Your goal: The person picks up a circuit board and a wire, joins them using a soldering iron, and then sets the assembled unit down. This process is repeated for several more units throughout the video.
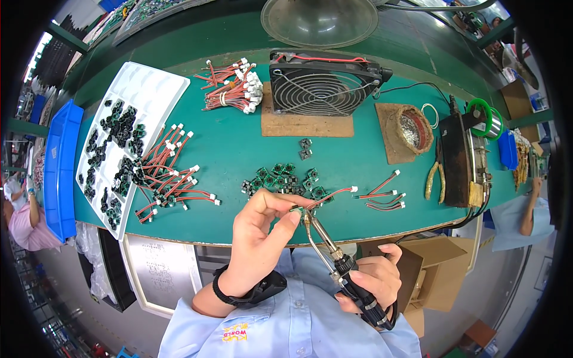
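Note:
In my right hand point(373, 283) is a black-handled soldering iron point(343, 262) with a thin metal solder-feed tube along its side. Its tip meets a small green circuit board point(298, 210), pinched between the thumb and fingers of my left hand point(262, 230). From that spot a short red-and-black wire lead point(334, 196) with a white connector runs out to the right. My fingers hide most of the board. Just beyond my hands lies a cluster of small green and black boards point(277, 179). Several loose wire leads point(385, 197) rest to the right.
A white tray point(152, 80) of black parts and wired pieces point(173, 173) lie left, beside a blue bin point(62, 170). Behind are bundled leads point(236, 92) and a fan point(322, 89). Rightward stand a round tip-cleaning holder point(415, 131), pliers point(439, 173) and a solder spool point(486, 119).

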`<state>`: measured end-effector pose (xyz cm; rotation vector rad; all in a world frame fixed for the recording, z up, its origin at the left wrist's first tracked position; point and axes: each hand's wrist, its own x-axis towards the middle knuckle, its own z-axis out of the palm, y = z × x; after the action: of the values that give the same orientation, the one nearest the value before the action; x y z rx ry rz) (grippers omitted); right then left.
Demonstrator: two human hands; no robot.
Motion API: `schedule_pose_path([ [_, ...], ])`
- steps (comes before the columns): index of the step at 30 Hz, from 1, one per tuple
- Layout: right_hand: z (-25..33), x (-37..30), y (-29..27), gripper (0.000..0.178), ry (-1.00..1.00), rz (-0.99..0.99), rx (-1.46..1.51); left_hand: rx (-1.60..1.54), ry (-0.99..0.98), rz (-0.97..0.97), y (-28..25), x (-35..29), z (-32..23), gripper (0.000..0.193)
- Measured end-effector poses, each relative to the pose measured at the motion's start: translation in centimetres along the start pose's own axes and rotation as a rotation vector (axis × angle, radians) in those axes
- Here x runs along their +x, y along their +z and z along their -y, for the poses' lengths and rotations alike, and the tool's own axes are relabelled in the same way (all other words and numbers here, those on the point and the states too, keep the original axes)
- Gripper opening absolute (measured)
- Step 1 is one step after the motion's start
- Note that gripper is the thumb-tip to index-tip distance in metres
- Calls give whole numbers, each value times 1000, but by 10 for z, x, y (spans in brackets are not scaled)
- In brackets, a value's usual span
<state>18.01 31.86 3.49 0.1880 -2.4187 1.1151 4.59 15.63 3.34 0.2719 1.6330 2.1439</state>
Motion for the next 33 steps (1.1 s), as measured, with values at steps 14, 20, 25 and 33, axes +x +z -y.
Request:
schedule_pose_path([
  [14,1,-3,1,41,-10,-6,-18,-21,-2,-21,1,-1,-2,6],
  [20,1,-3,0,41,-11,-3,-23,-1,32,-16,1,-1,0,7],
  [25,1,-2,-1,41,-15,6,-24,24,64,-17,1,-1,2,7],
  [33,5,1,-7,41,-15,20,-34,101,90,-26,0,-4,5,7],
])
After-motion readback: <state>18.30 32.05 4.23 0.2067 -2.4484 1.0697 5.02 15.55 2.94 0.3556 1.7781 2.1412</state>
